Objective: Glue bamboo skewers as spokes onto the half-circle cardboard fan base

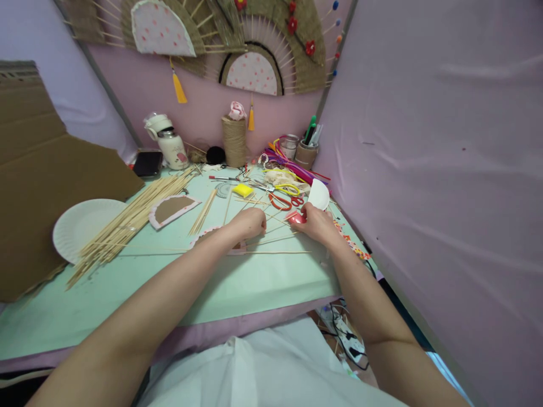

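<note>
The right hand (317,224) grasped a red packet (296,219) between thumb and fingers, low over the pale green worktop (271,285). The left hand (253,222) lay at nine o'clock from it, fingers curled under; whether they pinched anything could not be told. Thin sticks (276,239) crossed between the two hands. At seven o'clock from the left hand, a dotted-edged half-round piece (238,249) lay partly hidden beneath the forearm. A yellow packet (243,190) sat at eleven o'clock from that hand, and a large bundle of sticks (136,223) at nine, overlapping a white paper plate (70,226). From the right hand, orange-handled scissors (280,203) lay near at ten o'clock, a white half-disc (319,195) at twelve.
</note>
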Motion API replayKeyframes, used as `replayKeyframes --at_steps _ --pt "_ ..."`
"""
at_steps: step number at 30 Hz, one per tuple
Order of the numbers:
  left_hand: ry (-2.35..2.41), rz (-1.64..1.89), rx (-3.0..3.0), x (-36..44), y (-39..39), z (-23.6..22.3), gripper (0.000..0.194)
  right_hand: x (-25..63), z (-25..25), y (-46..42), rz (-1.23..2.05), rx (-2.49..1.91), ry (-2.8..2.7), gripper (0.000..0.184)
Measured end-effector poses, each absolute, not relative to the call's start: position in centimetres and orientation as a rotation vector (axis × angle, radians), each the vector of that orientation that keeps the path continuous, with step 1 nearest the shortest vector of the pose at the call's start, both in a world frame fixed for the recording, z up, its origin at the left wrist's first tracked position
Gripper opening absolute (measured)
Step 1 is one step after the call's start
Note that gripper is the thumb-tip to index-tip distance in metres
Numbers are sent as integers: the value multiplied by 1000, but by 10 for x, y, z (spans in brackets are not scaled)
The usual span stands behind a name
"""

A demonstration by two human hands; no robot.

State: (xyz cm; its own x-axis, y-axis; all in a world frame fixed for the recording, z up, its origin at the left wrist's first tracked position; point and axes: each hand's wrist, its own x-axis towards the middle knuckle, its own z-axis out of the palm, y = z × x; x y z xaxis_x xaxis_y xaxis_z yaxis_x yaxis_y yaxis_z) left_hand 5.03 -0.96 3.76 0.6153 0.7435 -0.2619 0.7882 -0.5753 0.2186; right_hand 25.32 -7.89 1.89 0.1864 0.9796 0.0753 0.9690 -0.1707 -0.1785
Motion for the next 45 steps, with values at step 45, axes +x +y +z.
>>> replayKeyframes --at_steps 45 --pt "1251 172 2508 30 -27 52 20 279 19 -113 251 -2232 -1746 19"
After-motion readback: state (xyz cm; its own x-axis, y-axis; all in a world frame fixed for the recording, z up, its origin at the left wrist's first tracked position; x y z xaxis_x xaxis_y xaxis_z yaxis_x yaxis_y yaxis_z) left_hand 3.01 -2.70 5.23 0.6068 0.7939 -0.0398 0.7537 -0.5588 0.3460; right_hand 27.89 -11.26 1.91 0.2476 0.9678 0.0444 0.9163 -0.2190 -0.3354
